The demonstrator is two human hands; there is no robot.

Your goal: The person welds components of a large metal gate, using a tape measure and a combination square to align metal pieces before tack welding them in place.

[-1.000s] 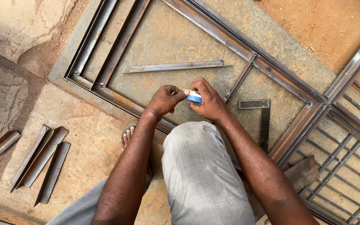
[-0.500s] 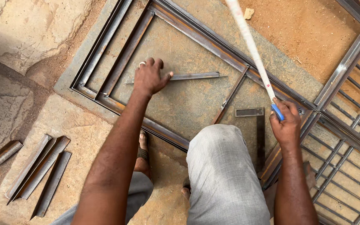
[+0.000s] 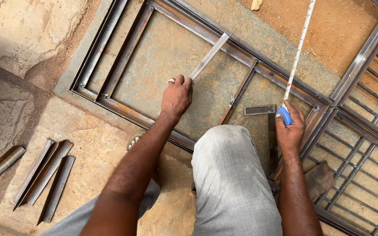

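The loose flat steel bar point(image 3: 208, 57), earlier lying untouched, is now gripped by the left hand point(image 3: 176, 97) and swung; the tape measure point(image 3: 284, 115) stays clasped in the right hand point(image 3: 290, 131).

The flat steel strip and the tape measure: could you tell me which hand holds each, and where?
Left hand grips the flat steel strip at its near end; right hand holds the tape measure by its blue case.
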